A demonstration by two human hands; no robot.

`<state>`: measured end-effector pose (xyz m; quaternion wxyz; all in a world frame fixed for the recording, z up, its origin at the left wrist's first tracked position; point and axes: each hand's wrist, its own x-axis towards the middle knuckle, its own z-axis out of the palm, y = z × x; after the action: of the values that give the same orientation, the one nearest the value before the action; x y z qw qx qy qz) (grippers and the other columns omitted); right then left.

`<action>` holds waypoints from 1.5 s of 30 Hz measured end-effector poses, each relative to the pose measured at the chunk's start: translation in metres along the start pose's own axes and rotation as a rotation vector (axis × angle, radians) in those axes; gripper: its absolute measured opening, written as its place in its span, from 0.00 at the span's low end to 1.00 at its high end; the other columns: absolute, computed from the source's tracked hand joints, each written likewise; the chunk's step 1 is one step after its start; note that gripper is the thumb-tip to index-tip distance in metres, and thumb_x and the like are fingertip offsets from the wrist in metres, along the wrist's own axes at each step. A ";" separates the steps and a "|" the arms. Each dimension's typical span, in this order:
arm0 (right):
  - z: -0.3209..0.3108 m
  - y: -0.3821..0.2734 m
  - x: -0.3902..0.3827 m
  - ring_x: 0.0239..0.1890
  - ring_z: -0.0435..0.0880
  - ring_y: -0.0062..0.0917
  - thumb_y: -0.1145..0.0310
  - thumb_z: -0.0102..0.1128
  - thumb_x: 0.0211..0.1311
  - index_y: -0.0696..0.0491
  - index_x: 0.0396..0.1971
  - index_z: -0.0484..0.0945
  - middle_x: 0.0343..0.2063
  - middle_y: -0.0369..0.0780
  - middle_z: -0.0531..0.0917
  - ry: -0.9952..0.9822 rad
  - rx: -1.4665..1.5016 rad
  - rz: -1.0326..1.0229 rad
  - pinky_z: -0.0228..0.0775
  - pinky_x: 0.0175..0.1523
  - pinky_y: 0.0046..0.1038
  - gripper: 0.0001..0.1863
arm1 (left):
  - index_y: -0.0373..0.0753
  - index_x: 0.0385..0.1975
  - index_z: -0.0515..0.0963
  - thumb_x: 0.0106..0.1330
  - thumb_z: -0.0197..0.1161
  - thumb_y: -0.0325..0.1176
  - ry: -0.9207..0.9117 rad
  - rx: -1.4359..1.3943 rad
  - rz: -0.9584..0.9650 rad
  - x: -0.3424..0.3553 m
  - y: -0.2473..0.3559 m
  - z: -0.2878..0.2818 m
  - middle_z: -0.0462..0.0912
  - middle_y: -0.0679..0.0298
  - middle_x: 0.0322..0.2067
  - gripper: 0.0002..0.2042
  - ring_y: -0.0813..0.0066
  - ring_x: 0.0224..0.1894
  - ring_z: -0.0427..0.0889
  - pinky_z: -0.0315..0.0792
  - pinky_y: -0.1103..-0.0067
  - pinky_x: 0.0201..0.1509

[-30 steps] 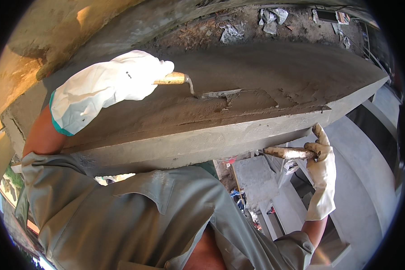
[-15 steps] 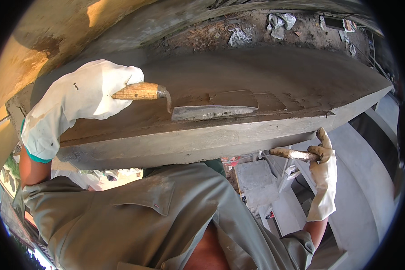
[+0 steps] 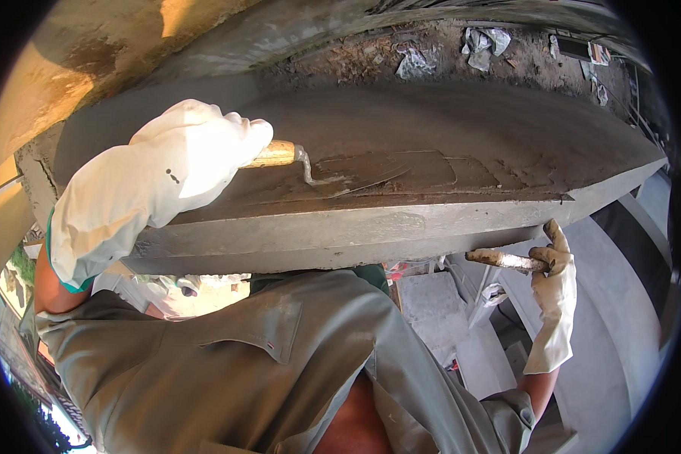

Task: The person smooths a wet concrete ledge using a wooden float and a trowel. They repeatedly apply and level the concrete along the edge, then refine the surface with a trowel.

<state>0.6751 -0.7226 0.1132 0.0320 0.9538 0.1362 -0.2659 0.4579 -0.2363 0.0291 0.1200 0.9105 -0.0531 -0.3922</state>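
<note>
My left hand (image 3: 197, 155), in a white glove with a green cuff, is closed round the wooden handle of a trowel (image 3: 276, 154). The trowel's bent metal neck comes down to a blade lying nearly flat on wet grey-brown mortar (image 3: 469, 170), close to the front edge of a concrete ledge (image 3: 318, 234). Below the right part of that edge, my right hand (image 3: 554, 280), in a soiled white glove, is closed on a mud-stained, handle-like bar (image 3: 503, 259). One digit points up against the ledge. What the bar belongs to is hidden.
A stained wall (image 3: 106, 60) rises at the far left. Past the ledge lies rubble-strewn ground with crumpled sheeting (image 3: 486, 47). My body is against the ledge's near side. Far below on the right are a grey slab (image 3: 431, 306) and a pale curved wall (image 3: 605, 318).
My left hand has moved right with the trowel, and the blade has gone from tilted on edge to nearly flat on the mortar. My right hand keeps its place at the ledge.
</note>
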 end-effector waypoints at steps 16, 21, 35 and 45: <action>-0.001 -0.002 -0.001 0.74 0.76 0.44 0.94 0.58 0.48 0.64 0.44 0.90 0.74 0.49 0.75 -0.006 0.047 0.033 0.73 0.72 0.32 0.23 | 0.40 0.32 0.78 0.81 0.53 0.47 0.396 -0.458 0.084 0.084 -0.006 0.039 0.77 0.56 0.20 0.19 0.52 0.25 0.74 0.71 0.63 0.35; -0.005 -0.003 0.000 0.75 0.75 0.44 0.94 0.56 0.47 0.65 0.47 0.90 0.74 0.49 0.74 -0.042 -0.019 0.003 0.72 0.74 0.34 0.26 | 0.40 0.49 0.79 0.67 0.67 0.32 0.128 -0.105 0.203 0.070 0.007 -0.009 0.85 0.54 0.30 0.12 0.49 0.34 0.83 0.79 0.61 0.43; -0.002 0.006 0.002 0.76 0.74 0.43 0.94 0.58 0.46 0.62 0.44 0.91 0.74 0.49 0.74 -0.040 0.078 0.028 0.70 0.76 0.36 0.25 | 0.38 0.38 0.79 0.72 0.65 0.35 0.450 -0.533 0.290 0.152 0.048 0.011 0.82 0.57 0.30 0.07 0.57 0.33 0.81 0.75 0.63 0.39; -0.004 0.011 0.002 0.75 0.75 0.41 0.93 0.59 0.44 0.62 0.45 0.91 0.74 0.47 0.75 -0.035 0.112 0.042 0.70 0.75 0.34 0.26 | 0.42 0.39 0.75 0.72 0.63 0.36 -0.065 -0.276 0.092 0.109 0.052 -0.077 0.81 0.57 0.23 0.06 0.54 0.27 0.81 0.72 0.61 0.36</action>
<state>0.6811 -0.7320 0.1154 -0.0135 0.9520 0.1006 -0.2888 0.5883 -0.2939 0.0175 0.2602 0.8688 -0.0440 -0.4190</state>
